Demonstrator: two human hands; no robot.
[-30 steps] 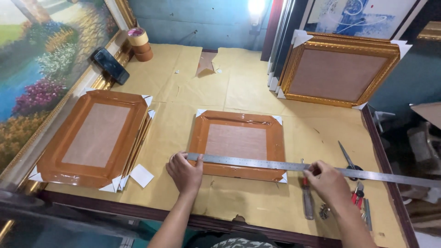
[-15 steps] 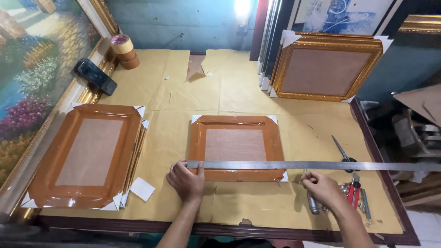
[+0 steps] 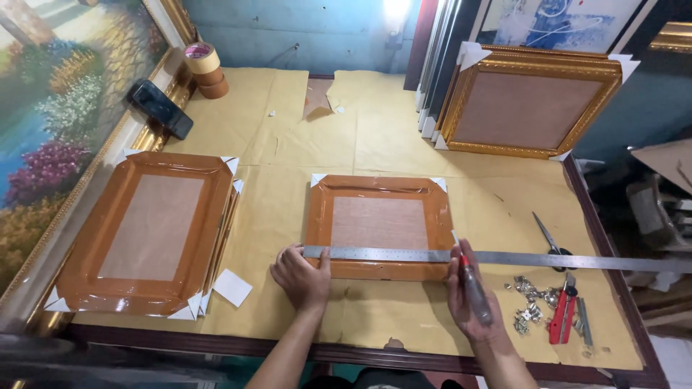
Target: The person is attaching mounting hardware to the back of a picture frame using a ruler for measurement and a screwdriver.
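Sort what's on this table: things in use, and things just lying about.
In use: left hand pressing the steel ruler across the small taped frame; right hand holding a pointed tool.

Lying about: scissors, metal clips, tape rolls, phone, larger taped frame.

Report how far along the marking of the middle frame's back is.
Done: the taped brown frame lies face down, and the steel ruler lies across its lower edge. In hand: the left hand pins the ruler while the right hand sets a pointed tool against the ruler. Left: no mark shows on the backing yet.
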